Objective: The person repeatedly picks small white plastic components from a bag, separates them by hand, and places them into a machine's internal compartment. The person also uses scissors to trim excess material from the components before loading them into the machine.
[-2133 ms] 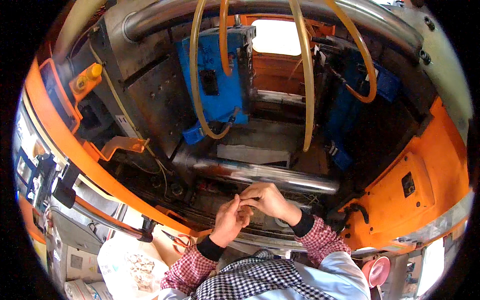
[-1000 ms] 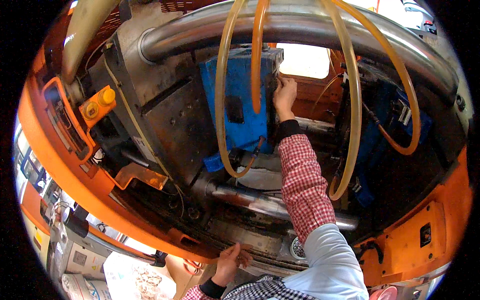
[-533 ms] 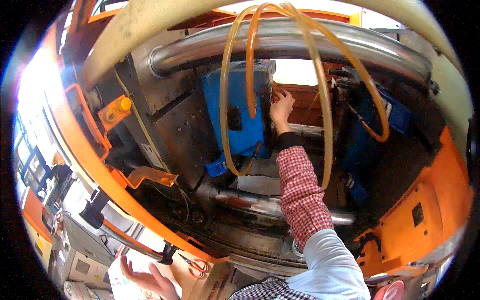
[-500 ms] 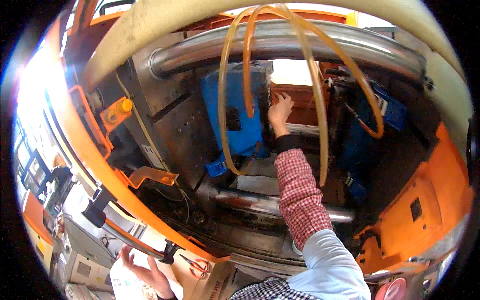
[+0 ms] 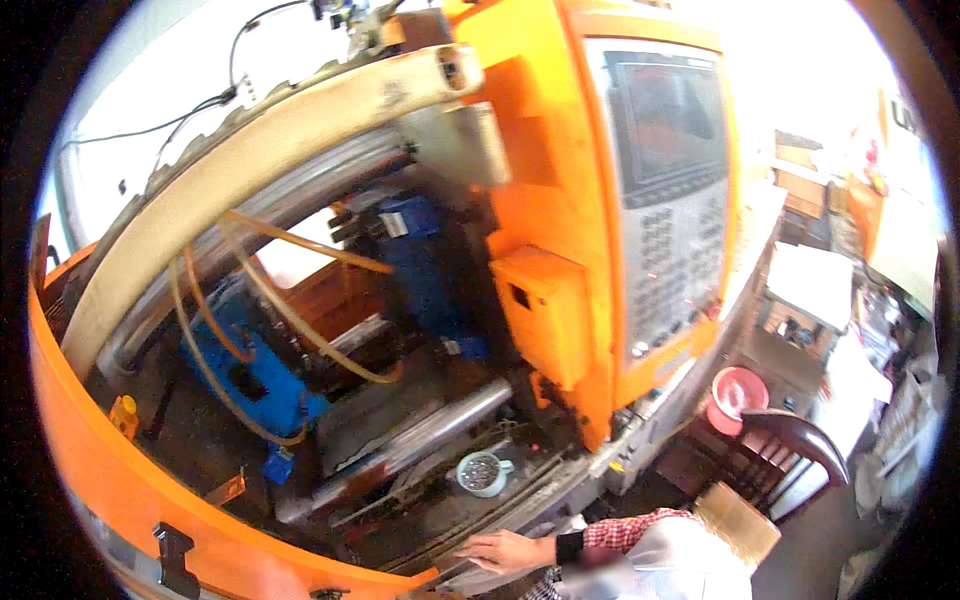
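Note:
My right hand [image 5: 505, 550] is low in the picture, over the machine's front edge, its fingers stretched out and holding nothing that I can see. Just beyond it a light-coloured mug [image 5: 483, 474] with small grey pieces inside stands on the machine bed. My left hand [image 5: 282, 580] is only a smeared patch at the lower edge, by the orange door [image 5: 200, 545]; its fingers cannot be made out. Farther in are the blue mould half [image 5: 255, 375] and the darker blue block [image 5: 425, 265] opposite it, with yellowish hoses [image 5: 290, 315] looping between.
An orange control cabinet [image 5: 550, 200] with a screen and key panel [image 5: 670, 200] rises on the right. Beyond it stand a pink basin [image 5: 738, 397], a dark wooden chair [image 5: 800, 450] and a cardboard box [image 5: 738, 525]. A thick cream-coloured tube [image 5: 270, 170] crosses above the mould space.
My right hand has come out from between the mould halves down to the front edge. The view has swung right, bringing in the control cabinet and mug. My left hand has become blurred.

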### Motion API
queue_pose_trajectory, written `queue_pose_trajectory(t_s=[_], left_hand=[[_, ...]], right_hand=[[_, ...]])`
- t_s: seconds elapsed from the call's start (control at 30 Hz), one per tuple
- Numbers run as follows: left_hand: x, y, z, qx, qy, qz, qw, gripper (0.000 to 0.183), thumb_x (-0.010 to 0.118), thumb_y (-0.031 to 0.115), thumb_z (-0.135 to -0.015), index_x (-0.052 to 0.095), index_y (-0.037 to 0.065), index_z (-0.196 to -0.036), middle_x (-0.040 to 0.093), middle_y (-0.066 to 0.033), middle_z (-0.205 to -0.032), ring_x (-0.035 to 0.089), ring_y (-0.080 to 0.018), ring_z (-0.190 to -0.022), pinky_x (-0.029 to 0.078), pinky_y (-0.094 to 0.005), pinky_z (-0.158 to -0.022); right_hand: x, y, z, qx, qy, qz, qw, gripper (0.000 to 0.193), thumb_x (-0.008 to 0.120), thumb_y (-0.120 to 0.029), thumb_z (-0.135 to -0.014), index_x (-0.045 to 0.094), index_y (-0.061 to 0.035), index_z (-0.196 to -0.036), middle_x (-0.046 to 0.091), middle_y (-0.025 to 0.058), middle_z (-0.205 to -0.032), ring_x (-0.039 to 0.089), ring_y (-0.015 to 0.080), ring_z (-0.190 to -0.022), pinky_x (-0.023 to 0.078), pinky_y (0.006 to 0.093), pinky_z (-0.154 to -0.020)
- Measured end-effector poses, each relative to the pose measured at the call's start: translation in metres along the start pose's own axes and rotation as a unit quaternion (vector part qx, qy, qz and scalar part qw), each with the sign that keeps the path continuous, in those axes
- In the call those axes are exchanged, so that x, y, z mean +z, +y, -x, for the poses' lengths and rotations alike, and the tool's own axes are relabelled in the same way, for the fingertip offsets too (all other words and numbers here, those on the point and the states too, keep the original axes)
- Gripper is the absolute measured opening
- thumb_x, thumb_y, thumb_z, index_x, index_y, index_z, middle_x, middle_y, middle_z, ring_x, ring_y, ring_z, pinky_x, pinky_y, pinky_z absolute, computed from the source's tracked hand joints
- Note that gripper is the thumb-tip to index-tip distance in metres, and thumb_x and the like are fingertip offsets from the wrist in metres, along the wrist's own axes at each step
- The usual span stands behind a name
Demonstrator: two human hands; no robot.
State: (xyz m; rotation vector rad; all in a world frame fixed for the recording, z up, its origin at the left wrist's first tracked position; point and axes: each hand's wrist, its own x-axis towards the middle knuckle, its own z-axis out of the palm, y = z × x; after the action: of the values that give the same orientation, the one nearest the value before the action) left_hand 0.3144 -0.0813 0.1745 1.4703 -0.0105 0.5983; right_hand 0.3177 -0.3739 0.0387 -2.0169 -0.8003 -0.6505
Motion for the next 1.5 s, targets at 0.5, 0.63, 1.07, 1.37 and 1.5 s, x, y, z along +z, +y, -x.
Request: queue_pose_trajectory(t_s=[0.5,0.63,1.07,1.37,1.5], left_hand=[[0.168,0.023,0.066,0.114,-0.542,0.018,0.832,0.021,0.060,0.004,-0.082,0.047,-0.002,-0.097,0.054,-0.0051,-0.078,0.051,-0.0110,-0.071,0.041,-0.0244,-0.065],[0.222,0.026,0.090,0.176,-0.570,0.004,0.802,0.023,0.061,0.005,-0.081,0.045,-0.001,-0.098,0.052,-0.0096,-0.080,0.052,-0.0175,-0.068,0.042,-0.0264,-0.062],[0.325,0.021,0.155,0.192,-0.569,0.131,0.789,0.034,0.052,0.015,-0.085,0.035,-0.003,-0.110,0.043,-0.0216,-0.095,0.046,-0.0353,-0.086,0.037,-0.0401,-0.075],[0.353,-0.001,0.174,0.321,-0.486,0.173,0.794,0.045,0.042,0.035,-0.092,0.038,-0.005,-0.112,0.048,-0.0264,-0.099,0.049,-0.0401,-0.089,0.038,-0.0469,-0.073],[0.322,0.020,0.163,0.420,-0.435,0.068,0.794,0.052,0.042,0.036,-0.092,0.032,-0.005,-0.123,0.044,-0.0254,-0.109,0.048,-0.0403,-0.095,0.039,-0.0473,-0.077]], right_hand=[[0.035,0.002,0.073,0.109,-0.252,0.123,0.954,0.020,0.051,-0.024,-0.084,0.053,-0.0052,-0.078,0.058,0.0136,-0.073,0.059,0.0306,-0.069,0.047,0.0420,-0.060],[0.006,0.001,0.065,0.092,-0.253,0.095,0.958,0.019,0.051,-0.023,-0.083,0.053,-0.0049,-0.078,0.058,0.0138,-0.073,0.059,0.0310,-0.069,0.047,0.0419,-0.060],[-0.027,0.044,0.066,0.059,-0.364,-0.020,0.929,0.017,0.054,-0.020,-0.081,0.055,-0.0037,-0.079,0.058,0.0146,-0.074,0.059,0.0321,-0.071,0.047,0.0414,-0.061],[0.021,0.038,0.053,-0.006,-0.456,-0.113,0.883,0.016,0.056,-0.018,-0.080,0.055,-0.0029,-0.079,0.058,0.0152,-0.075,0.059,0.0329,-0.072,0.047,0.0412,-0.062],[0.049,0.022,0.047,-0.006,-0.469,-0.123,0.875,0.015,0.056,-0.018,-0.079,0.056,-0.0025,-0.080,0.058,0.0155,-0.076,0.059,0.0333,-0.072,0.047,0.0410,-0.063]])
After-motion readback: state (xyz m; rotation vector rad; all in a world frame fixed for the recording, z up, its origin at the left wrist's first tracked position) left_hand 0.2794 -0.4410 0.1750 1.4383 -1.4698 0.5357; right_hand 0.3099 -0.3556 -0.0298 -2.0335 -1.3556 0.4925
